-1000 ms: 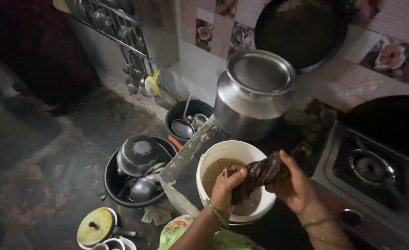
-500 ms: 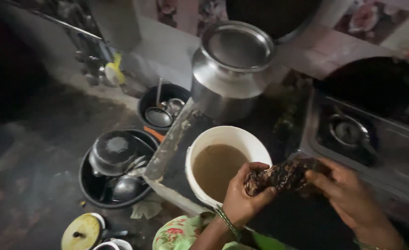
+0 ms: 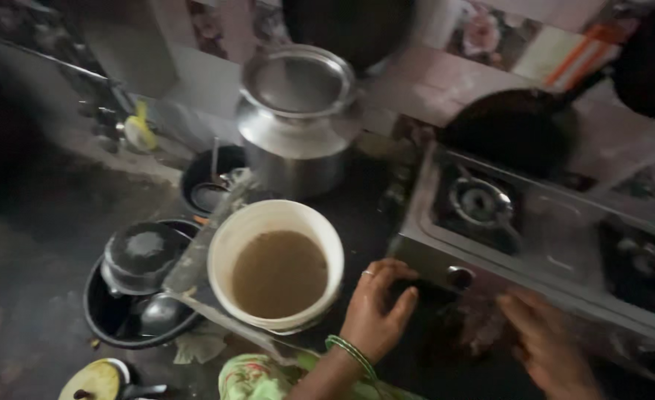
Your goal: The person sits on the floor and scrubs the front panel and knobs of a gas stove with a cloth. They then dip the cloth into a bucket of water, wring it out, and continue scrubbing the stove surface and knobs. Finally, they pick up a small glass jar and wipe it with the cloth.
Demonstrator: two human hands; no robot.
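- I see 1 steel stove (image 3: 564, 244), flat and boxy, 2 round burners, long axis running left-right along the counter.
- 1 big shiny metal pot (image 3: 298, 122), round, lid on, upright behind the bucket.
- 1 white plastic bucket (image 3: 275, 263), round, mouth up, murky brown water inside.
- Left hand (image 3: 378, 311): fingers spread flat on dark counter, beside bucket.
- Right hand (image 3: 546, 344): blurred, by a dark wet rag (image 3: 475, 326); can't tell finger state.

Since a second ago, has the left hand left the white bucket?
Yes. The left hand has moved off the white bucket rightward onto the dark counter, toward the stove.
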